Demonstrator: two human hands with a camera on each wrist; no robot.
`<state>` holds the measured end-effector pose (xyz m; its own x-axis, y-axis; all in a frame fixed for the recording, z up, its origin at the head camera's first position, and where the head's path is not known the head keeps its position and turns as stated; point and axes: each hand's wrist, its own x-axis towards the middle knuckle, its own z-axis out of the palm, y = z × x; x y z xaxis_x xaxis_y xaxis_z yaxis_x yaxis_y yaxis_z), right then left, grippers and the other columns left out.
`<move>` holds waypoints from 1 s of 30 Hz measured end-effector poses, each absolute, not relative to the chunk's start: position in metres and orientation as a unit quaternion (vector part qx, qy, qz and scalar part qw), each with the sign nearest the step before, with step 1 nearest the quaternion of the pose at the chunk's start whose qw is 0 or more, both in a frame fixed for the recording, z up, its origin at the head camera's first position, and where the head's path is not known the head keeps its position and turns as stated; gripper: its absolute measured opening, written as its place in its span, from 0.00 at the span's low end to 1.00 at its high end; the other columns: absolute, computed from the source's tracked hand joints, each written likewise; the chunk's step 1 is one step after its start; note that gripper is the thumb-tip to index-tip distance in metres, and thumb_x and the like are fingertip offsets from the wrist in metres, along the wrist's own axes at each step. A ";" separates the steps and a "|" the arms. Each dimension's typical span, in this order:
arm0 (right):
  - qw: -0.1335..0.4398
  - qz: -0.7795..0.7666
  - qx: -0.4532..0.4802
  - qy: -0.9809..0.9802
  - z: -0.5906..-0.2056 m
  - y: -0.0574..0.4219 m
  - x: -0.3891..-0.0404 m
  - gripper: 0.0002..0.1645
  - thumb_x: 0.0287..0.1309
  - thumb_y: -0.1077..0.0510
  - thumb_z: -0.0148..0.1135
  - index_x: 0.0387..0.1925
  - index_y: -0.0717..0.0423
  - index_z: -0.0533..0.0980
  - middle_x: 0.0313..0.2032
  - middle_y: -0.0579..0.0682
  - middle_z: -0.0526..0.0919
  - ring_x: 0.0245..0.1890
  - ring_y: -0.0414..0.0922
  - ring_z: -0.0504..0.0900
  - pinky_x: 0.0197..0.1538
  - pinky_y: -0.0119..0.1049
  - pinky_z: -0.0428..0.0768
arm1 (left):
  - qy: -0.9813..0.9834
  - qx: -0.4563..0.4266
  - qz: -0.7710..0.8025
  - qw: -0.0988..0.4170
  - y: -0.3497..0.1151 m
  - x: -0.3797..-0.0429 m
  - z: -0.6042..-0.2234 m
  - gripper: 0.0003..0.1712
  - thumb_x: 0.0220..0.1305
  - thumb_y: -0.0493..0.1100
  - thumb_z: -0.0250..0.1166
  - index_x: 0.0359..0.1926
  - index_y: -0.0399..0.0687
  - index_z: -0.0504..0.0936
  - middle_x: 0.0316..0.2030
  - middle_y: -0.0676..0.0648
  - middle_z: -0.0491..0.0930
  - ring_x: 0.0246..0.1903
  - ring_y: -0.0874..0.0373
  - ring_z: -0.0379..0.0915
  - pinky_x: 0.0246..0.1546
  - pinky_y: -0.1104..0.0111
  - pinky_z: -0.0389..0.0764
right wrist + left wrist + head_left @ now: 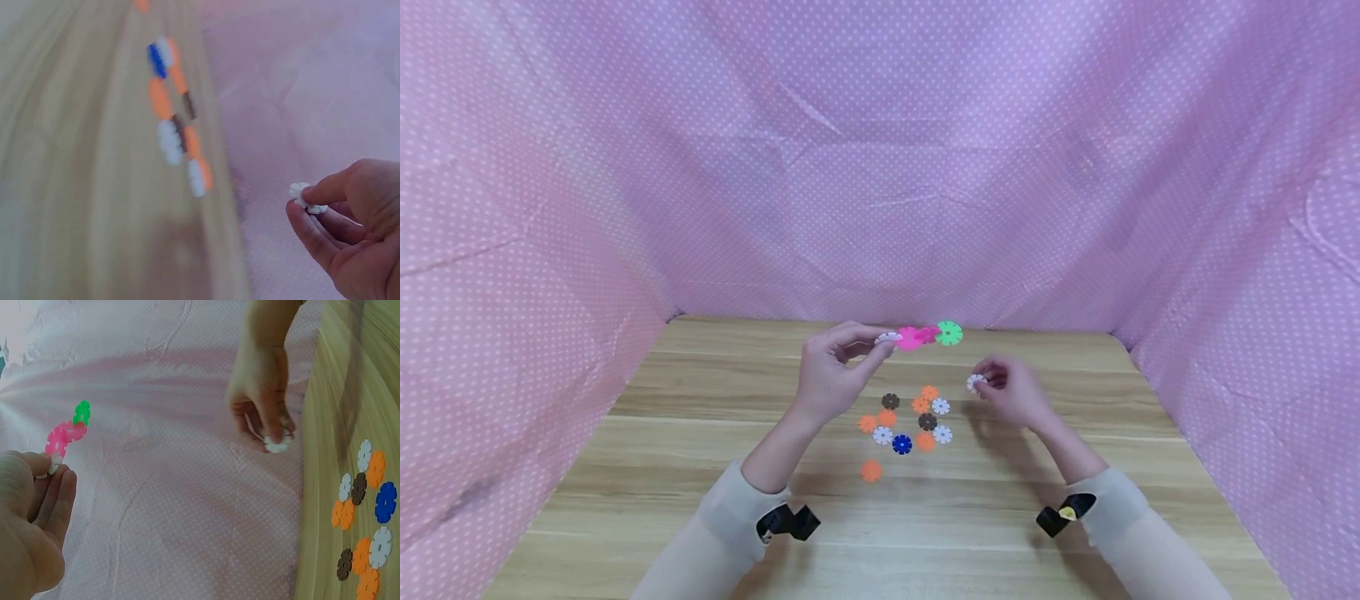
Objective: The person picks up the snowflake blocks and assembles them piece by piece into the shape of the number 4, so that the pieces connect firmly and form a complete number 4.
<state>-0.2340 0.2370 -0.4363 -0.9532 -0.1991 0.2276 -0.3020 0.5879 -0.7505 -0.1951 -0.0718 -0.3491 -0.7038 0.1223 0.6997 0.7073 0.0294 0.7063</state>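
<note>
My left hand pinches the white end of a short chain of notched snowflake discs between thumb and fingertips. From that white disc the chain runs through two pink discs to a green disc at its far end. It is held up above the table, pointing right in the head view. On the other side, my right hand pinches a single white snowflake disc by its edge, apart from the chain. Loose discs lie on the table between and below both hands.
The wooden table bears several orange discs, white discs, brown discs and one blue disc, some overlapping. Pink dotted cloth walls the back and both sides.
</note>
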 end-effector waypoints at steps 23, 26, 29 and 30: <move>0.203 0.590 0.236 -0.745 -0.347 0.208 -0.207 0.09 0.60 0.79 0.66 0.43 0.76 0.81 0.36 0.51 0.91 0.36 0.32 0.90 0.45 0.27 0.93 | -0.686 -0.312 -0.613 0.237 -0.071 -0.197 -0.353 0.06 0.63 0.27 0.74 0.41 0.33 0.90 0.36 0.37 0.90 0.37 0.69 0.86 0.44 0.63 0.96; 0.208 0.598 0.245 -0.734 -0.343 0.205 -0.206 0.09 0.60 0.80 0.66 0.43 0.77 0.80 0.36 0.48 0.91 0.36 0.33 0.90 0.45 0.26 0.93 | -0.686 -0.311 -0.615 0.236 -0.071 -0.198 -0.353 0.06 0.62 0.27 0.74 0.41 0.33 0.90 0.37 0.36 0.90 0.37 0.69 0.86 0.44 0.63 0.96; 0.211 0.603 0.259 -0.725 -0.340 0.203 -0.204 0.10 0.59 0.81 0.65 0.42 0.78 0.80 0.36 0.40 0.90 0.36 0.34 0.89 0.44 0.25 0.93 | -0.685 -0.310 -0.616 0.235 -0.071 -0.197 -0.354 0.06 0.62 0.26 0.74 0.41 0.32 0.90 0.37 0.36 0.90 0.37 0.69 0.86 0.44 0.65 0.96; 0.213 0.604 0.264 -0.721 -0.339 0.202 -0.203 0.10 0.58 0.82 0.65 0.42 0.78 0.80 0.36 0.38 0.90 0.36 0.34 0.89 0.44 0.25 0.92 | -0.686 -0.309 -0.616 0.235 -0.071 -0.197 -0.354 0.06 0.63 0.26 0.74 0.41 0.32 0.90 0.37 0.35 0.90 0.37 0.69 0.87 0.44 0.66 0.95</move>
